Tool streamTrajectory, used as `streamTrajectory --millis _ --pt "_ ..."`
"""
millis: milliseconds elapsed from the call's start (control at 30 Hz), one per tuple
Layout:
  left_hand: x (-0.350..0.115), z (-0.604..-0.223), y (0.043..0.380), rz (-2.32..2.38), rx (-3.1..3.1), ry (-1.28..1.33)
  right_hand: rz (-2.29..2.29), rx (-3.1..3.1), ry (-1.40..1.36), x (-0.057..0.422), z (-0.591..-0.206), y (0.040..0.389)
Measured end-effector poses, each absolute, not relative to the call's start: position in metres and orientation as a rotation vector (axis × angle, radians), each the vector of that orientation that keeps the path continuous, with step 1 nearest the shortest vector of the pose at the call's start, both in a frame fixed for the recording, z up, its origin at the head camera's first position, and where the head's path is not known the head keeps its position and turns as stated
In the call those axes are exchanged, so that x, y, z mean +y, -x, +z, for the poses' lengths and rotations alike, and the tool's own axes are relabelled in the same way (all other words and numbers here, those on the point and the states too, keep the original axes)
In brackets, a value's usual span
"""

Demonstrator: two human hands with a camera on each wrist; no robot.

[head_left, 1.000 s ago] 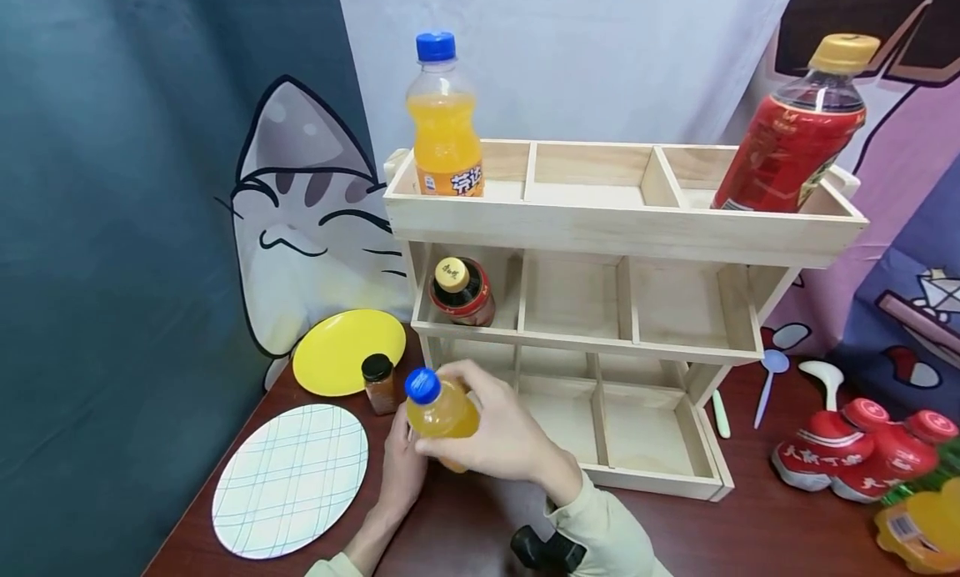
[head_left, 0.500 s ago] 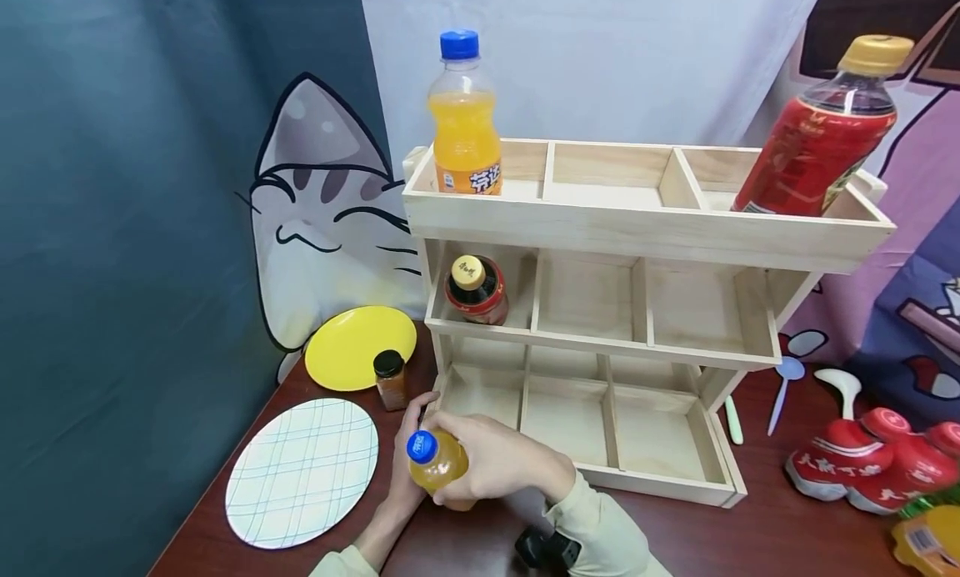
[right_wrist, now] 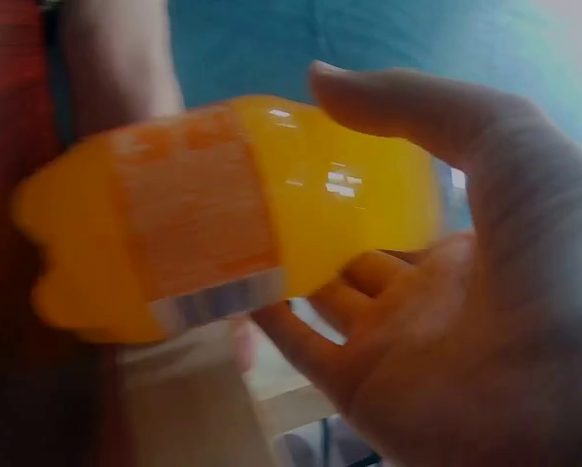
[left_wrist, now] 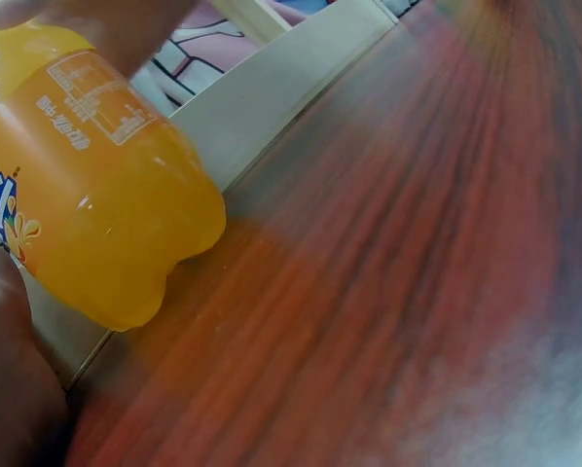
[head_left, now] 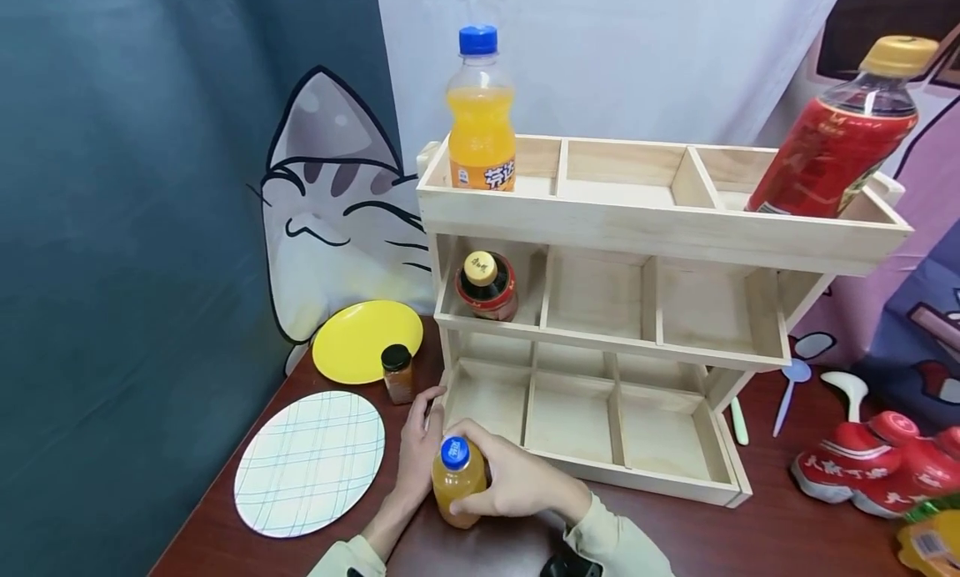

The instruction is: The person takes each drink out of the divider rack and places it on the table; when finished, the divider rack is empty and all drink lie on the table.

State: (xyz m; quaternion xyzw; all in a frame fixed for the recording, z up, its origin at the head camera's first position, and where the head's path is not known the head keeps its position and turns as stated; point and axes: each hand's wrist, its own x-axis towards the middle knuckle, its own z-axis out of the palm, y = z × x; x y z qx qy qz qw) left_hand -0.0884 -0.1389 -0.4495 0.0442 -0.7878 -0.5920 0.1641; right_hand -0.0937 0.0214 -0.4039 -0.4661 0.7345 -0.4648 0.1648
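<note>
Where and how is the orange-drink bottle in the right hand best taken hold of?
Grip the bottle above its label and below its blue cap, probably coming from the person's right, with fingers curled round it. It narrows there toward the cap, which faces up, and the left hand sits close on its other side, crowding that approach.

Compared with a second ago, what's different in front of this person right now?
The right hand has lowered the orange drink toward the table, keeping hold of it. The left hand has reached farther forward, beside the left end of the rack. The rack, small jar, yellow plate and checked plate stayed put.
</note>
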Motion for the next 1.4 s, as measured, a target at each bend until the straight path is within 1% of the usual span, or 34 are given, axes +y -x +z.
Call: streamTrajectory --millis 200,300,333,533,667,900,1167,1267,1400 --pt "-0.136 -0.447 0.087 -1.699 -2.267 -0.181 -1.611 1.980 1.234 0.024 -0.434 0.083" --pt "-0.137 -0.447 0.085 -1.702 -2.273 -0.199 -1.698 2.022 1.183 0.022 -0.447 0.076" --pt "-0.138 -0.453 0.086 -1.702 -2.266 -0.195 -1.722 2.055 1.195 0.021 -0.451 0.074" --pt "-0.146 -0.484 0.099 -1.678 -2.240 -0.174 -1.855 2.222 1.233 0.019 -0.440 0.060" --pt "-0.146 -0.485 0.099 -1.639 -2.247 -0.195 -1.901 2.362 1.239 0.026 -0.442 0.053" --pt "-0.148 -0.479 0.098 -1.659 -2.229 -0.190 -1.966 2.562 1.150 0.050 -0.447 0.045" --pt "-0.138 -0.449 0.087 -1.679 -2.238 -0.196 -2.039 2.682 1.155 0.088 -0.472 0.050" --pt "-0.137 -0.453 0.091 -1.700 -2.239 -0.193 -2.045 2.731 1.127 0.101 -0.477 0.050" --pt "-0.141 -0.469 0.100 -1.690 -2.239 -0.190 -2.052 2.803 1.068 0.121 -0.477 0.048"
